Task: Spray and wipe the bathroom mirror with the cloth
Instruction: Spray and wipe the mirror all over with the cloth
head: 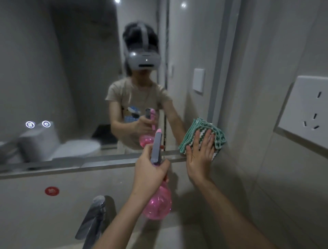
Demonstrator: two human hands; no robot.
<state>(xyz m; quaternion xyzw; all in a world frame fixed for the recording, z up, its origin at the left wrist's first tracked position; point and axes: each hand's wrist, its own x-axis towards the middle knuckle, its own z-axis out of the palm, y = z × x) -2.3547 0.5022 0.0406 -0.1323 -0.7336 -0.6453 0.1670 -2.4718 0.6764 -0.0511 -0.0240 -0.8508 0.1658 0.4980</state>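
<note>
You pressed a cloth to the mirror's lower right corner.
Your right hand lay flat, fingers straight, on the cloth; your left hand gripped the pink spray bottle. Firm, overlapping strokes would likely serve best.

My view is dim and greyish. Ceiling lights glare as white spots in the mirror. Everything looks soft, slightly blurred, and straight lines bow toward the edges.
</note>
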